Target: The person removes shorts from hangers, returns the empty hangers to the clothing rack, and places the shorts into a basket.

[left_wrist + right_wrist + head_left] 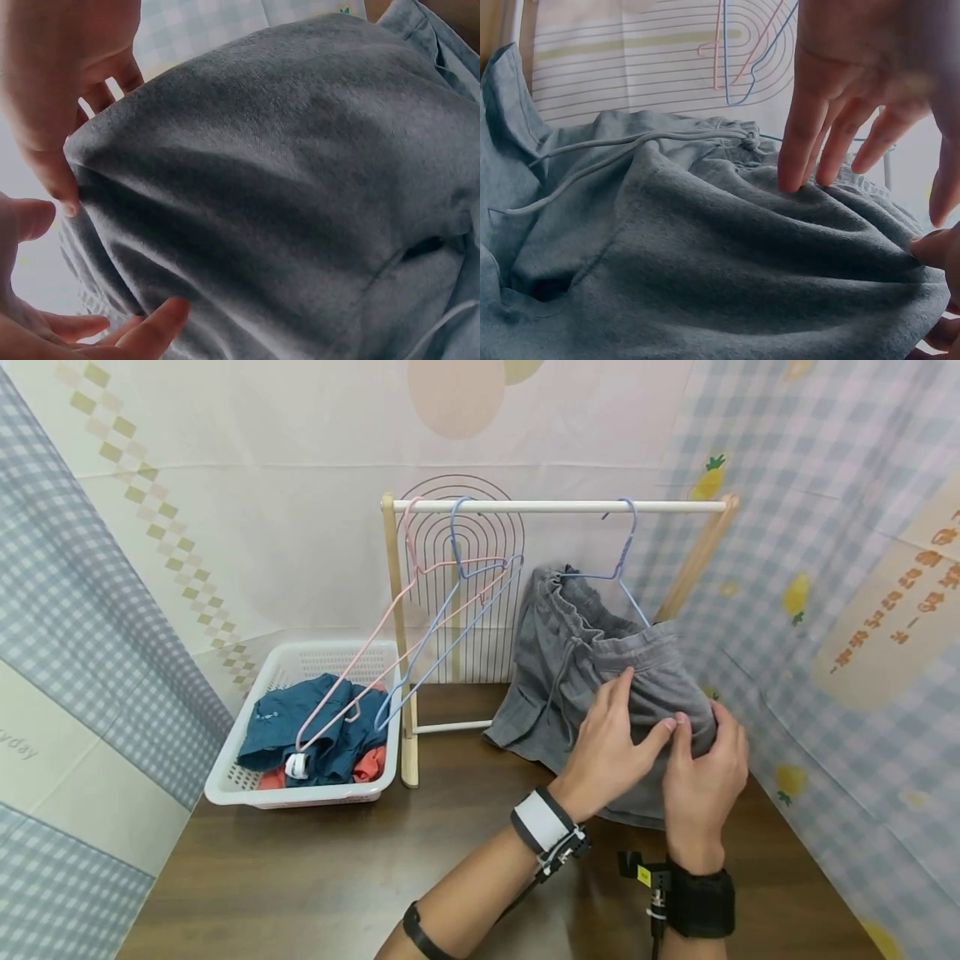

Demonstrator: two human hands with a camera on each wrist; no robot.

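Right hand [705, 772] pinches creased grey cloth shorts [547, 677]; left hand [609, 750], outstretched, touches them.

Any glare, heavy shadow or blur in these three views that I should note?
Head view: mostly crisp, with a faint sheen on the brown tabletop; left wrist view: dark shadows in the folds of the gray drawstring shorts, the checked backdrop looking pale; right wrist view: the left hand, up close, looks soft and hazy.
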